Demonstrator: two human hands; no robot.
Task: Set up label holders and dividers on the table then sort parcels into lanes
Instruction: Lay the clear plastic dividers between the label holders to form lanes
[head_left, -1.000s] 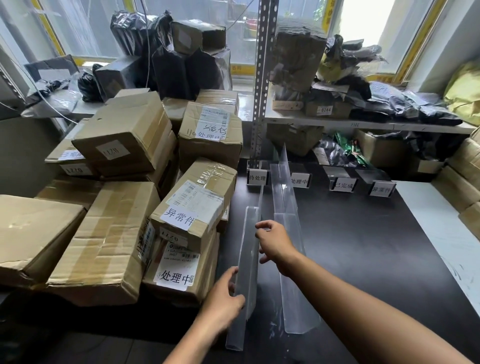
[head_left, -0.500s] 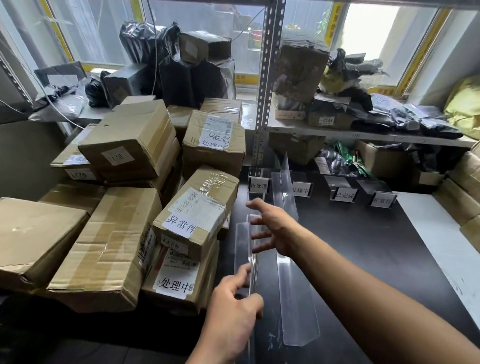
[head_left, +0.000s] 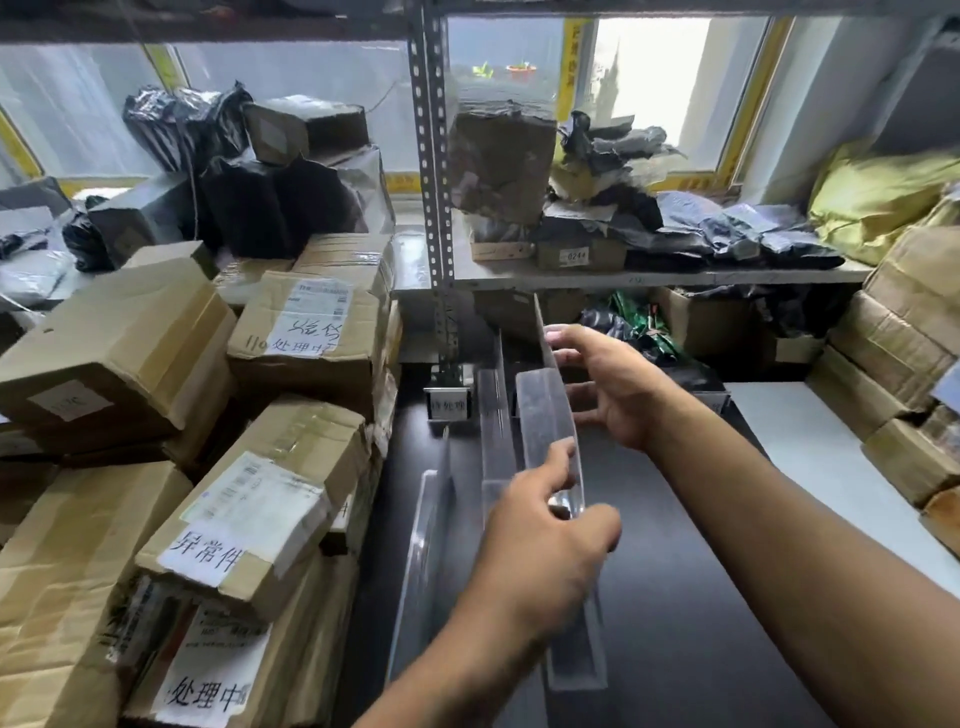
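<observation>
Left hand (head_left: 545, 530) pinches the near part of a clear divider (head_left: 545, 415) over the black worktop (head_left: 675, 597). Right hand (head_left: 615, 389) spreads its fingers against the far part; I cannot tell whether it grips. 2 other dividers (head_left: 496, 431) stand just left, near a label holder (head_left: 449, 408) and stacked parcels (head_left: 130, 353).

Shelved room, daylit from the top of the frame.
A grey perforated steel shelving upright (head_left: 428, 156) rises at top centre with a pale shelf board (head_left: 675, 271) to its right; yellow-framed windows (head_left: 649, 88) glow behind, a white wall (head_left: 841, 93) at upper right, a matte black tabletop (head_left: 675, 597) at lower centre.
</observation>
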